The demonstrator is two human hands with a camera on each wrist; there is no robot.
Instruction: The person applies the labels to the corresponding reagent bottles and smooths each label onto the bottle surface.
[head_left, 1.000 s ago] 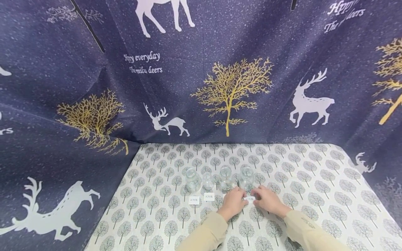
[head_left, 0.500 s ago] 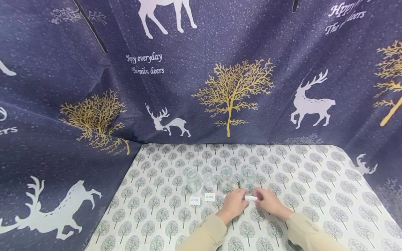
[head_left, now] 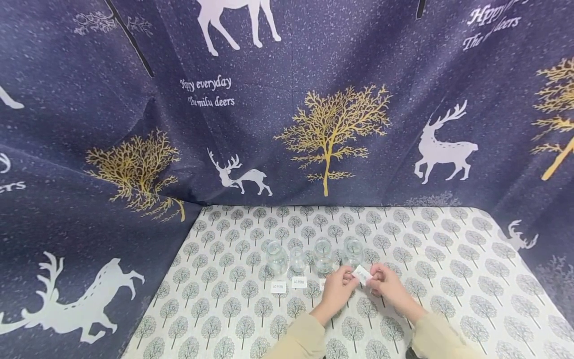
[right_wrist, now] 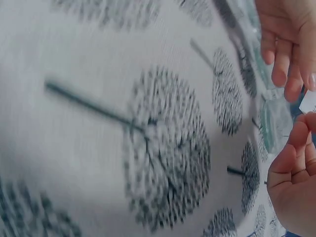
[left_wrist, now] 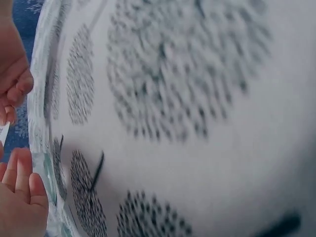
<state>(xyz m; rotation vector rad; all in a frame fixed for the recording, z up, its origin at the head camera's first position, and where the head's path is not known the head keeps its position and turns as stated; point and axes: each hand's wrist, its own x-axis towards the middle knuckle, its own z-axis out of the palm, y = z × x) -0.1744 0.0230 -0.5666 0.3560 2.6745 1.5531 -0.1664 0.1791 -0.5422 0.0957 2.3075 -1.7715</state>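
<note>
Between my two hands is a small white printed label (head_left: 362, 274), slanted, right in front of the rightmost glass jar (head_left: 353, 249). My left hand (head_left: 337, 290) pinches its left end, and my right hand (head_left: 391, 286) pinches the right end. At the right edge of the right wrist view a corner of the label (right_wrist: 309, 102) shows between the fingertips. Further left, two similar labels, a left one (head_left: 278, 287) and a middle one (head_left: 299, 282), lie before the other jars. A third label (head_left: 322, 284) is partly hidden behind my left hand.
Three more clear glass jars stand in a row to the left: a wide one (head_left: 277, 259), a smaller one (head_left: 297, 260) and another wide one (head_left: 323, 258). The tree-patterned tablecloth (head_left: 215, 319) ends at a dark blue deer-print curtain (head_left: 251, 129).
Both hands have raised the label from low near the cloth and turned it to a slant. More of the label beside my left hand now shows. The jars have stayed put.
</note>
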